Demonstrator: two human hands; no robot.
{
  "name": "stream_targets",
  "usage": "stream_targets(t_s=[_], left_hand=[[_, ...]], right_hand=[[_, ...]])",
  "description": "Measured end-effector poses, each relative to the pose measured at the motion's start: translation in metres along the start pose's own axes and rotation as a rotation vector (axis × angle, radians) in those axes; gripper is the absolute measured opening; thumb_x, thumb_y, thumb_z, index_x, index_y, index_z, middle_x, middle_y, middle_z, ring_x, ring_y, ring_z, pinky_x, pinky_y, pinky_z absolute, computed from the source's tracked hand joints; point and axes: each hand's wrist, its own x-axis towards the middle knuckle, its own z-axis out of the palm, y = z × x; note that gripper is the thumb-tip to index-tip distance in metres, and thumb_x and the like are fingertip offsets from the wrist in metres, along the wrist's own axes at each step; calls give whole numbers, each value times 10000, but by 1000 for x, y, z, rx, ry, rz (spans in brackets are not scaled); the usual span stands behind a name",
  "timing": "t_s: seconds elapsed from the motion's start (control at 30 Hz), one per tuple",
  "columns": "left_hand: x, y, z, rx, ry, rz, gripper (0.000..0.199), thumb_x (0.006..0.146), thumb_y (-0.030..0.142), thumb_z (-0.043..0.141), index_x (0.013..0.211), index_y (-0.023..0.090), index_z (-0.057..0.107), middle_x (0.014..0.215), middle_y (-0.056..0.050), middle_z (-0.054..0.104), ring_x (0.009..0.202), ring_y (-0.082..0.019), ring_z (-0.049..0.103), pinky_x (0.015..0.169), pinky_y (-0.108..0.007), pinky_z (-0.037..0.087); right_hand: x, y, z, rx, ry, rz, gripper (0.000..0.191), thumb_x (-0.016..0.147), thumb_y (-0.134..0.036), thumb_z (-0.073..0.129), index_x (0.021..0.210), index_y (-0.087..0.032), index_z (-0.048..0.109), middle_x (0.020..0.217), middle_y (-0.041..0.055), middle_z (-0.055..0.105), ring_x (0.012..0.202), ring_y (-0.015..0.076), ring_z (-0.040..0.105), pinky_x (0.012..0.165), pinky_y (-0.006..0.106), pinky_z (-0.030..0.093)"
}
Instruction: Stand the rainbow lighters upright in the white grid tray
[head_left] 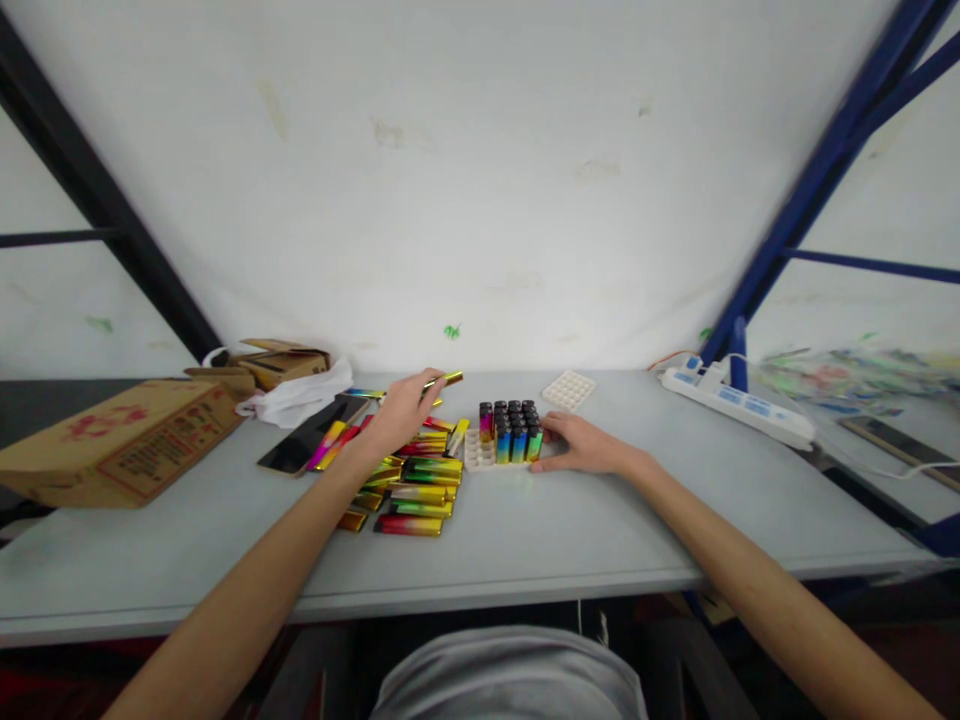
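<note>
My left hand is closed on a thin shiny gold tube, raised over the back of a loose pile. That pile of shiny colour-graded tubes, with gold ends and some dark ends, lies in front of my left forearm. A pale tray with round pockets stands right of it. Upright black-topped tubes in blue, green and pink fill its right part; pockets show at the left. My right hand is closed around the tray's right end, thumb in front, fingers against the tubes. Its fingertips are partly hidden.
Another pale pocketed tray lies near the wall. A white power strip with cords is at the right. Cardboard box, white plastic bag and dark flat panel sit at the left. The table's front edge runs before me.
</note>
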Motion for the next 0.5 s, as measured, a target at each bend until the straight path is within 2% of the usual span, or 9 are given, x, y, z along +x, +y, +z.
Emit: stream_targets(t_s=[0.07,0.13,0.2,0.27,0.4,0.5], left_hand=[[-2,12,-1,-134,39,-62,248,882,389,667,1022,195,735,719,-24,679,680,-185,607,648,-249,469],[-4,21,0,-307,13,-158,286,821,433,740,936,170,738,667,-16,657,595,-155,567,561,-234,435],[-5,26,4,-450,-14,-249,354,801,504,753,814,154,699,665,-21,649,569,-138,555,534,-235,433],[-7,31,8,-531,-34,-286,424,818,567,723,749,159,633,650,-11,623,572,-133,568,545,-238,453],[-11,40,16,-721,-178,-294,455,852,617,669,846,178,551,710,1,614,608,-140,622,585,-270,526],[-13,46,20,-838,-270,-328,452,846,608,681,875,189,514,684,37,534,527,-107,536,483,-243,483]], right_hand=[[0,1,0,3,-2,-1,603,804,-642,754,1144,-155,649,947,74,641,837,233,582,761,335,455],[0,2,1,7,-3,3,607,801,-642,757,1152,-160,649,959,75,645,844,233,583,771,338,458],[0,2,1,7,0,7,607,797,-643,761,1149,-162,650,961,74,647,849,233,585,773,338,457],[0,1,1,4,-2,5,608,800,-643,759,1154,-161,649,958,73,648,852,233,587,770,336,455],[0,1,1,-2,-10,-3,603,812,-644,748,1150,-155,646,957,74,652,848,230,590,757,328,450],[0,2,1,-14,-2,-4,597,810,-646,748,1131,-153,646,944,72,651,835,228,586,747,325,449]])
